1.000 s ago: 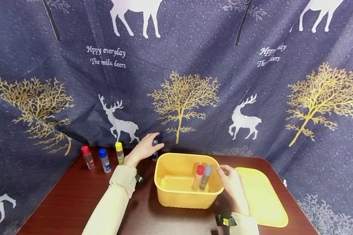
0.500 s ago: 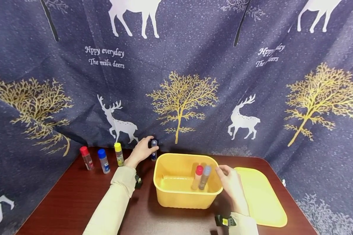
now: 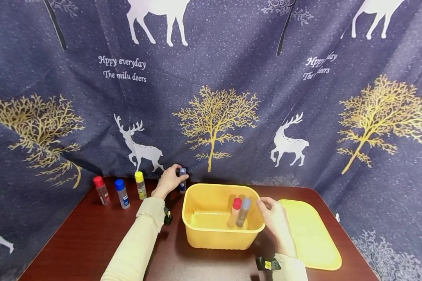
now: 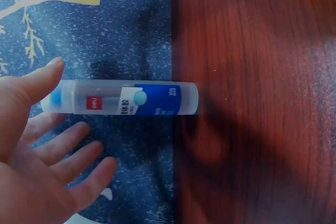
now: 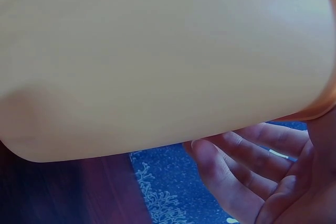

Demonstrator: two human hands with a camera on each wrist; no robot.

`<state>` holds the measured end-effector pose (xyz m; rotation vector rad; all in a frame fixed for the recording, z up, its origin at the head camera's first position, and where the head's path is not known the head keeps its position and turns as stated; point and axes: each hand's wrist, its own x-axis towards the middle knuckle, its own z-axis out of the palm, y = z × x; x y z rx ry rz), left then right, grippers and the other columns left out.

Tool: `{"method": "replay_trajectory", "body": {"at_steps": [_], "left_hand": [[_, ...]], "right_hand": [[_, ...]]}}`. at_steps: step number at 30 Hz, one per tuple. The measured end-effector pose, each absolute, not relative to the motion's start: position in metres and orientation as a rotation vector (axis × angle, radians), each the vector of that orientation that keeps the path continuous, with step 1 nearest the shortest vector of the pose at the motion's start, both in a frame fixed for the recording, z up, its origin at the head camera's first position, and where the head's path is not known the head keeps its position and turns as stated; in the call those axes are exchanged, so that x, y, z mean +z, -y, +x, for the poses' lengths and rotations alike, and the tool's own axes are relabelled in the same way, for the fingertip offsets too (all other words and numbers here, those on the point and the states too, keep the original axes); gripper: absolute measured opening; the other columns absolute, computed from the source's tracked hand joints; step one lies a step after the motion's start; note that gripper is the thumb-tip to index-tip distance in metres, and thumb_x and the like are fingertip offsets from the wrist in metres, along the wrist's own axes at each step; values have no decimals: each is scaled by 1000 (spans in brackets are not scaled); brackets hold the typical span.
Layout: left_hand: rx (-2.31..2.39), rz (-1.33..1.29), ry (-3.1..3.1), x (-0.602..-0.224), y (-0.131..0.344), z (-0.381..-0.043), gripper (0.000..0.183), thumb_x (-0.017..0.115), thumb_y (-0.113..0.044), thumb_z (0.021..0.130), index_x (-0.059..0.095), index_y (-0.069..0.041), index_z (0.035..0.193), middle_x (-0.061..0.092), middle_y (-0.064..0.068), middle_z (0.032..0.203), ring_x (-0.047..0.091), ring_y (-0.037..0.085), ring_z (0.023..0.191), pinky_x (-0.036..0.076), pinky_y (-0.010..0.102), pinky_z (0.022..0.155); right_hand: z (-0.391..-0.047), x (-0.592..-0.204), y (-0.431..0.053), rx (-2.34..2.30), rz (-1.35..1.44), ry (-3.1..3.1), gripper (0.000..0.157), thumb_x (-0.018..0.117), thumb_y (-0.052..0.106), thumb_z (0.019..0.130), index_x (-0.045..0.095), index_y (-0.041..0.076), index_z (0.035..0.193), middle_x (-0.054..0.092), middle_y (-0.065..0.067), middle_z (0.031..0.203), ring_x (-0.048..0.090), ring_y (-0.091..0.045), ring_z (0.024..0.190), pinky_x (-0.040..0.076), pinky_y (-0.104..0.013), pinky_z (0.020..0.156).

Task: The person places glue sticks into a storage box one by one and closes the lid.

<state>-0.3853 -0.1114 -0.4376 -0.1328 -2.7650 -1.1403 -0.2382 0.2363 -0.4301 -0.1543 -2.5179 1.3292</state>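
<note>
At the far left of the head view, 3 upright bottles are seen on the dark red-brown table [image 3: 77, 238]: a red-capped bottle [image 3: 102, 192], a blue-capped bottle [image 3: 122, 194] and a yellow-capped bottle [image 3: 141, 186]. These 3 are shown by the head camera alone.

To their right, a clear bottle [image 4: 152, 98] is stood at the table's back edge, before a dark blue cloth [image 3: 211, 58]. Its cap is flanked by the left grip [image 3: 168, 180], which is unclosed: thumb and fingers are spread around it, and whether it is touched cannot be told. Only by the left wrist camera is detail given: a slim translucent cylinder, light blue within the cap, a red patch with white lettering, and a white and blue label.

Next, the yellow bin [image 3: 218, 239] is placed between the 2 hands, open-topped, smooth and rounded at the corners. Inside, visible from the head only, 2 bottles [image 3: 234, 214] are set side by side, capped red and greyish blue. The bin's right rim is clasped by the right grip [image 3: 275, 216]; fingers outside the wall are revealed by the right wrist camera. At the far right, a flat yellow lid [image 3: 313, 238] is laid.
</note>
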Motion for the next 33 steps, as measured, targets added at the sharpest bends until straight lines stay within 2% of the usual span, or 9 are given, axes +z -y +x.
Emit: {"method": "replay_trajectory", "body": {"at_steps": [5, 13, 20, 33], "left_hand": [[-1132, -115, 2767, -440, 110, -386, 50, 73, -33, 88, 56, -6, 126, 63, 18, 113, 59, 36, 99, 45, 51, 83], [-1156, -91, 2771, -440, 110, -384, 52, 72, -34, 89, 55, -5, 129, 62, 18, 116, 59, 36, 100, 46, 50, 83], [-1104, -102, 2732, -441, 112, -387, 44, 75, -33, 86, 61, -5, 118, 63, 14, 99, 59, 33, 88, 46, 48, 76], [-1068, -86, 2744, -442, 110, -388, 33, 74, -32, 87, 61, -10, 108, 60, 9, 89, 58, 30, 83, 44, 46, 71]], "right_hand": [[-239, -432, -236, 1341, -161, 2510, 28, 62, 26, 97, 71, 3, 110, 71, -14, 104, 68, -27, 94, 52, -43, 84], [-239, -432, -237, 1307, -164, 2524, 29, 62, 28, 97, 70, 3, 111, 71, -15, 106, 67, -29, 99, 51, -47, 88], [-239, -433, -238, 1311, -178, 2530, 30, 61, 29, 97, 70, 4, 112, 71, -15, 107, 67, -29, 99, 50, -47, 88], [-240, -433, -237, 1322, -184, 2528, 29, 61, 28, 97, 70, 4, 111, 71, -15, 108, 67, -29, 100, 50, -47, 88]]}}
